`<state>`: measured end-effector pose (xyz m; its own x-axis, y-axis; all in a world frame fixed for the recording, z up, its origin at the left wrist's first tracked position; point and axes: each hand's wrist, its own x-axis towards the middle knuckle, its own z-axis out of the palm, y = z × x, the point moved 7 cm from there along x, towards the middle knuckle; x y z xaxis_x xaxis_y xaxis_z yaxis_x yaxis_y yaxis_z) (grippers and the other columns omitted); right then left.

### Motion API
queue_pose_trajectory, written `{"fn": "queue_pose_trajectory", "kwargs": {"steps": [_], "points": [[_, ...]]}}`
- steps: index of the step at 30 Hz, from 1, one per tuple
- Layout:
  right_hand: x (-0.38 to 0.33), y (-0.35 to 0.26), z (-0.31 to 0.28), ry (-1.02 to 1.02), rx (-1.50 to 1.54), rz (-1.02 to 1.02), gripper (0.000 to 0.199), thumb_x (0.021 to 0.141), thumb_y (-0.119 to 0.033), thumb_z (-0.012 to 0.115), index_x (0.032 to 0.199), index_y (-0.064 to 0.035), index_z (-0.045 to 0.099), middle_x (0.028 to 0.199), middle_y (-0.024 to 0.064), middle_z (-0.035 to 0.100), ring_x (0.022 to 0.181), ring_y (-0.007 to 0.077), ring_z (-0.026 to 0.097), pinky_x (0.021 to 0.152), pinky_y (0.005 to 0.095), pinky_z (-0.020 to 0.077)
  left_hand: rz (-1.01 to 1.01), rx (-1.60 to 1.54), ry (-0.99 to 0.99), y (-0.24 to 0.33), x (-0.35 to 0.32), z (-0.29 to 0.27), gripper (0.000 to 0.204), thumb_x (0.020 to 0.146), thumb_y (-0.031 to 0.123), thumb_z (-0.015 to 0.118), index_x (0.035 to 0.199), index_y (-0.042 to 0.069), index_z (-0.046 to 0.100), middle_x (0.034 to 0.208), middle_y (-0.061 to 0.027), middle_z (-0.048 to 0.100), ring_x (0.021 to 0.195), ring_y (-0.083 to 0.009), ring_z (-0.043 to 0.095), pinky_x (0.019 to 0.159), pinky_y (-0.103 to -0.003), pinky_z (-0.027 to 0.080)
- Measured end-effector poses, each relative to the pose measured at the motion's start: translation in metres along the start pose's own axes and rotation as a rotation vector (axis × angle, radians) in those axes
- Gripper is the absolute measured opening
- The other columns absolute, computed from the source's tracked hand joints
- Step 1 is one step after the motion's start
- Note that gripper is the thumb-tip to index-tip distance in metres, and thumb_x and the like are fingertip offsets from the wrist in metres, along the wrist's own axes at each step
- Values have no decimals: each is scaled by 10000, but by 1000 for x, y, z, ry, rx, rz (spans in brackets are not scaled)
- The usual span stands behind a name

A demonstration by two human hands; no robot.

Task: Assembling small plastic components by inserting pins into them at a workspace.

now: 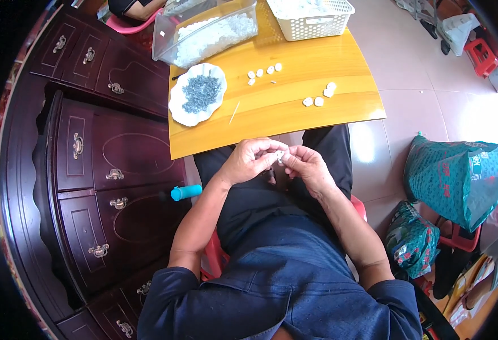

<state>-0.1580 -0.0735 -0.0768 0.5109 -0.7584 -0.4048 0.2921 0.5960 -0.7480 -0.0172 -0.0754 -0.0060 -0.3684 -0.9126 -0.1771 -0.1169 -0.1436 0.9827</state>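
Note:
Over my lap, just off the table's near edge, my left hand (pixel 253 160) and my right hand (pixel 307 165) meet around a small white plastic piece (pixel 279 156). Both hands pinch it between thumb and fingers; its underside is hidden. On the wooden table (pixel 306 56) beyond, several similar white pieces (pixel 319 101) lie in a group at the right, and several more (pixel 260 73) sit near the middle. A white scalloped dish (pixel 176 105) of dark, thin screw-like parts (pixel 200 94) stands at the table's left. A thin pale stick (pixel 235 113) lies beside the dish.
At the table's back are a clear bin (pixel 164 42) of white pieces and a white perforated basket (pixel 311 28). Dark wooden cabinets (pixel 130 147) line the left, with a turquoise bottle (pixel 186 192) before them. Teal bags (pixel 453 175) and a red stool (pixel 481 56) stand right. Another person's arm (pixel 144 9) shows behind.

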Motion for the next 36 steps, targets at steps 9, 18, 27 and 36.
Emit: {"fn": "queue_pose_trajectory", "kwargs": {"steps": [9,18,27,36], "points": [[-2,0,4,-14,10,45,127,997,-175,671,1052,-62,663,878,0,689,699,51,585,628,193,496,56,19,-22,10,2,3,217,995,-6,536,1157,-56,671,865,-81,701,689,-134,694,594,-278,600],[-1,0,5,-6,87,-24,146,1006,-194,657,1026,-50,662,840,-1,668,673,55,579,566,211,489,107,361,166,16,-3,3,367,835,69,764,1188,19,677,873,-7,654,674,-59,599,623,-220,496],[-2,-2,1,63,121,-72,138,1005,-180,644,1019,-45,668,845,-1,668,704,62,587,644,211,483,345,922,318,41,-7,20,358,762,111,812,1099,55,707,968,-95,707,798,-267,701,710,-360,569],[-3,2,5,-15,217,12,164,1012,-199,634,1025,-41,675,845,17,688,712,75,615,654,213,506,340,917,272,43,-8,20,299,784,99,789,1070,44,718,964,-114,715,851,-301,704,750,-370,567]]}}
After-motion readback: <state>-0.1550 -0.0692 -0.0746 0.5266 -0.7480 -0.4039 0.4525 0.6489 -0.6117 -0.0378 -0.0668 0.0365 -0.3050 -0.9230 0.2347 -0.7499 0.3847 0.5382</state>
